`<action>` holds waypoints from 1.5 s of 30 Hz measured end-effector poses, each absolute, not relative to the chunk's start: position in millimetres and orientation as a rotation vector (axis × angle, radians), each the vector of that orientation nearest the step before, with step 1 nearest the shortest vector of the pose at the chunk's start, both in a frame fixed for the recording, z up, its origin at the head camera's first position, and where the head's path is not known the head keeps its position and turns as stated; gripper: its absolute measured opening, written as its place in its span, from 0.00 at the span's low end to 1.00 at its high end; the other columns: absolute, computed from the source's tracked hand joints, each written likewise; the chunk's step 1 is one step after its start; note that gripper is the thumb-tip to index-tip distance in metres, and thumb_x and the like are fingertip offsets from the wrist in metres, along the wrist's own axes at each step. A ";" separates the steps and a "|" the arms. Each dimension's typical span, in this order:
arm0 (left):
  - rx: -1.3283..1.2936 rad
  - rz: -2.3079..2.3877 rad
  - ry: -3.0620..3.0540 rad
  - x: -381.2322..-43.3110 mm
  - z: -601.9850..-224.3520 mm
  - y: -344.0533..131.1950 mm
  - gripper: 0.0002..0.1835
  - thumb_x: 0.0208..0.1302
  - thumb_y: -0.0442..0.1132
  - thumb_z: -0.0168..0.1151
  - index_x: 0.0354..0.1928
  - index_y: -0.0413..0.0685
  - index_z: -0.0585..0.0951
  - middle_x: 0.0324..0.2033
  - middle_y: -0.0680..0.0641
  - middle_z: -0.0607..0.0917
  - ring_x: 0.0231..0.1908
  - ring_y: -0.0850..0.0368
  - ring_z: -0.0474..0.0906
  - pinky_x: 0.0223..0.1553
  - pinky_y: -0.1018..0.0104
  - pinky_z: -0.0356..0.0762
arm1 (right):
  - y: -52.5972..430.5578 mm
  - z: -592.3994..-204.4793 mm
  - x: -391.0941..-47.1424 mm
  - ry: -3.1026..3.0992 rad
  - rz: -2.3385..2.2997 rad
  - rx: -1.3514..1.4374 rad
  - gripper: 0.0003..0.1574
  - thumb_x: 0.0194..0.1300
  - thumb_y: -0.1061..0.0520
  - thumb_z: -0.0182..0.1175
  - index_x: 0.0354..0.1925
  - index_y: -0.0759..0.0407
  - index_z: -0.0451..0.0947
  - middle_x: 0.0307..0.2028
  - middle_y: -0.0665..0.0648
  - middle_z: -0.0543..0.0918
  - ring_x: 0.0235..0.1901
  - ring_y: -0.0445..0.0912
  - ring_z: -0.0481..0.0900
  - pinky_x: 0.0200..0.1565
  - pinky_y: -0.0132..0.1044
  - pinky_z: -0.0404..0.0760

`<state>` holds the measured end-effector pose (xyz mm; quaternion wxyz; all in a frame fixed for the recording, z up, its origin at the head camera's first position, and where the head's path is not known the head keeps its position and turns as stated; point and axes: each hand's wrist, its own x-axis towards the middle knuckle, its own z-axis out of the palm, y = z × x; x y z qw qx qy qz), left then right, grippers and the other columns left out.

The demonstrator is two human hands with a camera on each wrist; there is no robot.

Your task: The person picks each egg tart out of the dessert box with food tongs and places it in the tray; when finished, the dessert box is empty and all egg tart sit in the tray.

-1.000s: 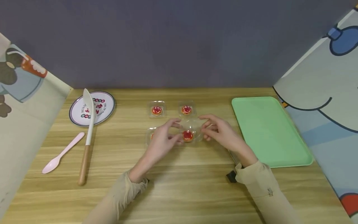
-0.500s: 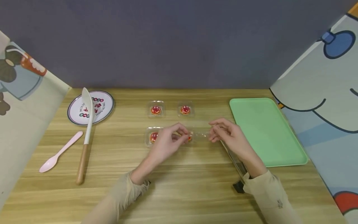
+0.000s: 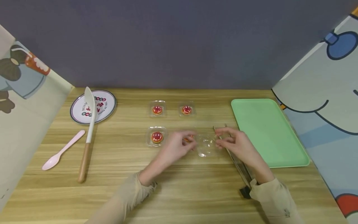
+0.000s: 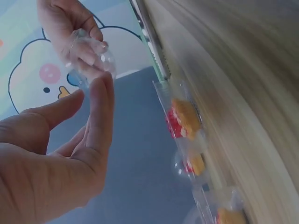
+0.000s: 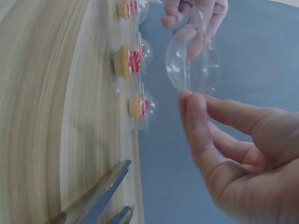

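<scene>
Between my two hands is a clear plastic dome lid (image 3: pixel 206 145), held above the wooden table. My left hand (image 3: pixel 179 143) pinches its left edge, and my right hand (image 3: pixel 235 140) pinches the opposite edge. The right wrist view shows the dome lid (image 5: pixel 187 67) in profile at my right fingertips, with the left fingers behind it. Under the left fingers sits a small red-topped tart (image 3: pixel 188 138), partly hidden. Three more tarts stand about it in clear trays: one front left (image 3: pixel 157 137), one back left (image 3: pixel 157 109), one back right (image 3: pixel 186 109).
Metal tongs (image 3: pixel 237 166) lie under the right forearm, beside a green tray (image 3: pixel 274 133). On the left, a long-handled spoon (image 3: pixel 90 130) rests across a white plate (image 3: pixel 107 115). A pink spoon (image 3: pixel 62 151) lies near it. A grey panel (image 3: pixel 179 43) stands behind.
Both hands have shifted right and slightly toward me with the dome lid, off the front-right tart. The lid has turned from edge-on to show its face. The front-left tart is uncovered to view.
</scene>
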<state>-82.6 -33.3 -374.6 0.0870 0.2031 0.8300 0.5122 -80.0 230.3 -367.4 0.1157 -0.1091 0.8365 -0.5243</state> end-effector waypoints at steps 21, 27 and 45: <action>0.791 1.083 2.614 -74.4 -392.9 -9.3 0.21 0.62 0.29 0.77 0.55 0.27 0.85 0.31 0.45 0.92 0.29 0.57 0.87 0.37 0.72 0.87 | 239.3 -395.0 -78.8 2.387 -1.366 -0.404 0.16 0.75 0.70 0.63 0.58 0.75 0.76 0.50 0.69 0.83 0.42 0.55 0.89 0.38 0.41 0.92; 0.795 1.071 2.606 -73.1 -393.8 -10.0 0.20 0.62 0.30 0.78 0.54 0.28 0.86 0.31 0.45 0.92 0.28 0.59 0.86 0.34 0.76 0.84 | 237.2 -397.2 -77.4 2.413 -1.356 -0.421 0.15 0.74 0.70 0.65 0.56 0.74 0.75 0.50 0.69 0.82 0.39 0.54 0.89 0.37 0.41 0.92; 0.761 1.089 2.566 -68.9 -389.3 -14.2 0.22 0.64 0.34 0.77 0.57 0.28 0.84 0.34 0.42 0.92 0.30 0.57 0.87 0.33 0.76 0.85 | 238.3 -393.0 -71.7 2.536 -1.273 -0.417 0.09 0.78 0.65 0.62 0.52 0.68 0.75 0.36 0.58 0.85 0.32 0.48 0.85 0.32 0.37 0.87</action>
